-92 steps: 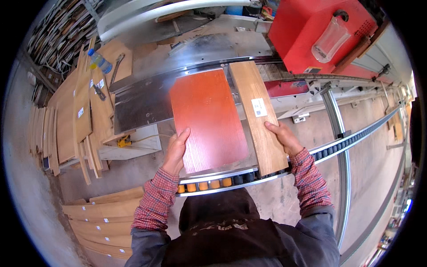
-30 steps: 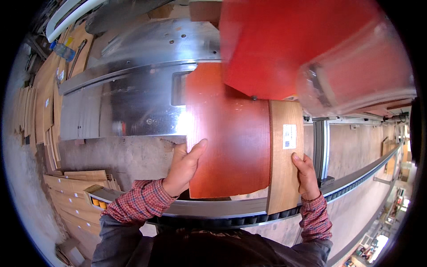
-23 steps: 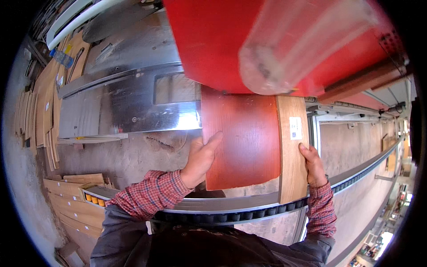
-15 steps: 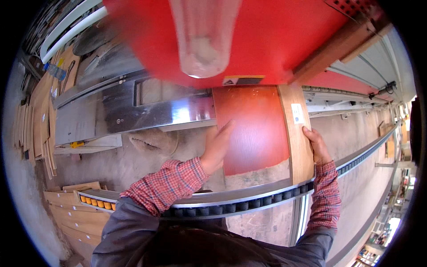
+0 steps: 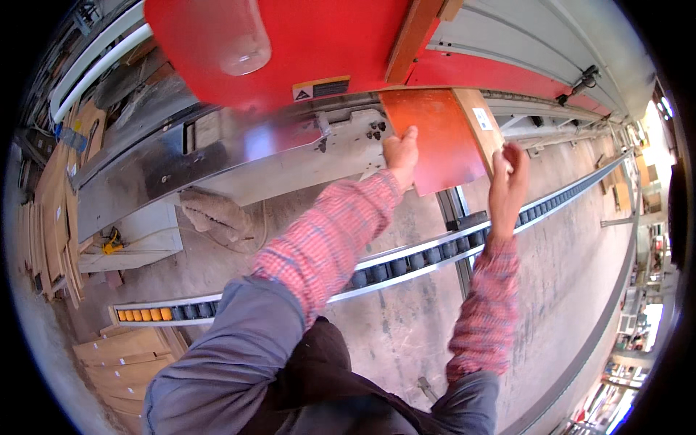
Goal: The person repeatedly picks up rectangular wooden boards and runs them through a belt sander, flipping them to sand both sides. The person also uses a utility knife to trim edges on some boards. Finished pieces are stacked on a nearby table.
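Observation:
Two boards lie side by side under the red machine hood: a glossy orange-red board (image 5: 438, 141) and a narrow light wooden board (image 5: 489, 141) with a white label. My left hand (image 5: 401, 156) is at the red board's left edge, thumb up and fingers curled against it. The near end of the wooden board meets my right hand (image 5: 506, 181), whose fingers are bent and smeared by motion; I cannot tell whether they grip it. The boards' far ends are hidden beneath the hood (image 5: 341, 43).
A metal machine bed (image 5: 239, 152) runs to the left. Nearer me, a roller rail (image 5: 406, 262) with black and orange rollers crosses the floor. Wooden panels (image 5: 123, 355) are stacked at lower left, more at far left. A yellow tool (image 5: 112, 243) sits on a white box.
Both boards have slid away from me, farther under the hood, and the wooden board no longer overlies the rail. My hands have moved forward with them. The view has shifted.

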Tool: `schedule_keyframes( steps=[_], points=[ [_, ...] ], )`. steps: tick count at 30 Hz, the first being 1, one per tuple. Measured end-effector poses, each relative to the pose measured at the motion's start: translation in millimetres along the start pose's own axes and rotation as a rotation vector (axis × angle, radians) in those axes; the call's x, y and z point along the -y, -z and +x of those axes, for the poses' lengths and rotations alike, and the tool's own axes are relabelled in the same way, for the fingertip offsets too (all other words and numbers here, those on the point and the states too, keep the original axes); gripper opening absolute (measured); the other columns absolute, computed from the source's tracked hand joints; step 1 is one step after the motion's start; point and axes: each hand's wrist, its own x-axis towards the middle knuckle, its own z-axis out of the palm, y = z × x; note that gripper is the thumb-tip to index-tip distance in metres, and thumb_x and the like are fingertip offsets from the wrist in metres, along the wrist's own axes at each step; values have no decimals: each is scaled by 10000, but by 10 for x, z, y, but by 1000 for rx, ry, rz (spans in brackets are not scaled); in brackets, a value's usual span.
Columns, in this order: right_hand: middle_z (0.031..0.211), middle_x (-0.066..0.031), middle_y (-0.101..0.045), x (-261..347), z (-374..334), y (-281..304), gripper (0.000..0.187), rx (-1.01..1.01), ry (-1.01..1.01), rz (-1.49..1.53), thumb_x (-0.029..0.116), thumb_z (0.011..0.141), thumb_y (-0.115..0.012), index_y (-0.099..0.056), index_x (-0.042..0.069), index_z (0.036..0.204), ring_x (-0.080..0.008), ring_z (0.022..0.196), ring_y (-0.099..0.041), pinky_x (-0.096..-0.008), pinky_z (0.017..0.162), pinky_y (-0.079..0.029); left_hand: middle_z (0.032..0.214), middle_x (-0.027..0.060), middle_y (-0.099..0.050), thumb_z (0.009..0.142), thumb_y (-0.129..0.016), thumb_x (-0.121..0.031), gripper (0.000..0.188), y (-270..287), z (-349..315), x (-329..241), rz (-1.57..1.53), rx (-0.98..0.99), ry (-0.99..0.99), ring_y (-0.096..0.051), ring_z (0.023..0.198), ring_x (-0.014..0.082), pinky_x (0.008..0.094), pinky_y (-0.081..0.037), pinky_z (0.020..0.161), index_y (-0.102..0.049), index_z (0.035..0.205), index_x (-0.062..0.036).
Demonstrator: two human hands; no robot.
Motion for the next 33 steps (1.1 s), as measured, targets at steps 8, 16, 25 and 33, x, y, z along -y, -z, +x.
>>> schedule_keyframes(
  steps=[8, 16, 25, 33],
  points=[
    [1219, -170, -608, 578, -1262, 384, 355, -101, -200, 340, 71, 983, -545, -480, -30, 1317, -235, 1104, -596, -346, 954, -484, 1046, 174, -680, 964, -591, -201, 359, 603, -941, -241, 64, 287, 291, -690, 882, 248, 411, -568, 756, -599, 1165, 97],
    [1039, -164, -664, 1194, -1925, 159, 303, -169, -245, 443, 168, 1026, -484, -566, -57, 1212, -208, 842, -608, -328, 756, -518, 894, 71, -685, 896, -647, -272, 350, 2834, -2253, -1597, 69, 441, 98, -632, 788, 127, 291, -501, 704, -685, 963, 69],
    [946, -165, -621, 2743, -2695, -1384, 245, 372, 242, 826, 110, 1029, -451, -564, -78, 1139, -243, 795, -576, -372, 729, -496, 922, -1, -665, 989, -599, -291, 374, 5302, -4273, -2055, 55, -385, -194, -589, 844, 92, 272, -497, 735, -671, 1084, 64],
    [826, -127, -649, 4495, -5204, -2691, 171, 1289, 232, 820, 86, 971, -513, -604, -31, 1057, -205, 743, -618, -351, 727, -506, 1044, 35, -684, 1007, -562, -209, 288, 7141, -5964, -1490, -500, -953, -276, -629, 900, 104, 266, -514, 794, -633, 1158, 26]
  ],
)
